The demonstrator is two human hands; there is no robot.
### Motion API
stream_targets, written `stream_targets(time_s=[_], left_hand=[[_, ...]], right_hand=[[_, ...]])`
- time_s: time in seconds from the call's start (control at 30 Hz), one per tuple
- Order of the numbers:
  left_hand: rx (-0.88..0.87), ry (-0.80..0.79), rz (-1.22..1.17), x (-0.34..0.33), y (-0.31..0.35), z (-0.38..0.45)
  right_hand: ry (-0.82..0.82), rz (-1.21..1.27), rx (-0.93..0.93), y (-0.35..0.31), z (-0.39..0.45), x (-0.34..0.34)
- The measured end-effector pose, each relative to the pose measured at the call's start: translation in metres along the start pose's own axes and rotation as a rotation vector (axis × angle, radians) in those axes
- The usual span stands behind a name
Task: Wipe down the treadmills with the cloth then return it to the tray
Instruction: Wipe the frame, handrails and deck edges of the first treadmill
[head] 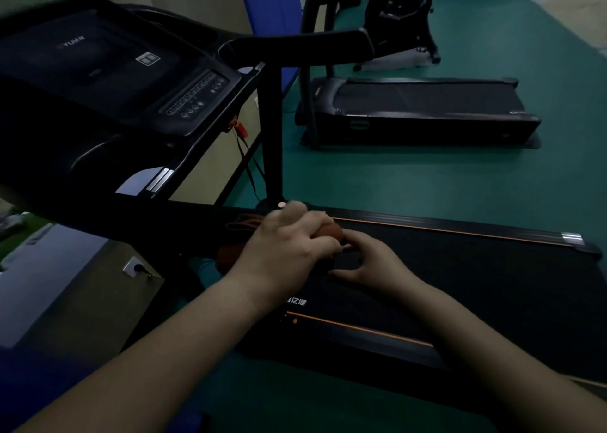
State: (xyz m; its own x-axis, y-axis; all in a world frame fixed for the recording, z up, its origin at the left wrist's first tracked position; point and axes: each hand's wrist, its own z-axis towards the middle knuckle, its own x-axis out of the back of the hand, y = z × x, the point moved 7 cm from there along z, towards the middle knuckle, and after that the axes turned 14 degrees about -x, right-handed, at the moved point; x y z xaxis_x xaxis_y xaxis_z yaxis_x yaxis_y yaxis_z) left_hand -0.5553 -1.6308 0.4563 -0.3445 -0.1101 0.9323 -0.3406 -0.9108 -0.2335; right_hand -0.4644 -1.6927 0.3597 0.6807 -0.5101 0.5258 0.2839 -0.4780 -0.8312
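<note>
A black treadmill with orange side stripes fills the foreground, its belt point(460, 268) running to the right and its console point(108, 71) at the upper left. My left hand point(285, 245) is closed over a reddish-brown cloth point(330, 230) above the front of the belt. A darker part of the cloth hangs at its left. My right hand point(368, 262) is beside it, fingers curled near the cloth's lower edge; whether they grip it is hidden in the dim light. No tray is visible.
A second treadmill point(417, 107) stands on the green floor point(394, 176) farther back. An exercise machine point(404, 22) is behind it. A red safety key with its cord point(238, 129) hangs under the console. A wall socket point(134, 268) is at lower left.
</note>
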Motion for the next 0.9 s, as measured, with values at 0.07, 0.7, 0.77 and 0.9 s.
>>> stream_targets(time_s=[0.07,0.7,0.77,0.9], left_hand=[[-0.084,-0.045,0.058,-0.006,0.01,0.008],[0.477,0.353,-0.07,0.016,-0.041,-0.07],[0.584,0.41,-0.024,0.021,-0.067,-0.103],[0.849,0.582,0.005,0.013,-0.092,-0.147]], right_hand=[[0.017,0.017,0.007,-0.001,-0.001,0.0],[0.084,0.077,0.112,-0.057,-0.015,0.014],[0.068,0.102,0.102,-0.062,-0.013,0.013],[0.057,0.127,0.081,-0.075,-0.011,0.009]])
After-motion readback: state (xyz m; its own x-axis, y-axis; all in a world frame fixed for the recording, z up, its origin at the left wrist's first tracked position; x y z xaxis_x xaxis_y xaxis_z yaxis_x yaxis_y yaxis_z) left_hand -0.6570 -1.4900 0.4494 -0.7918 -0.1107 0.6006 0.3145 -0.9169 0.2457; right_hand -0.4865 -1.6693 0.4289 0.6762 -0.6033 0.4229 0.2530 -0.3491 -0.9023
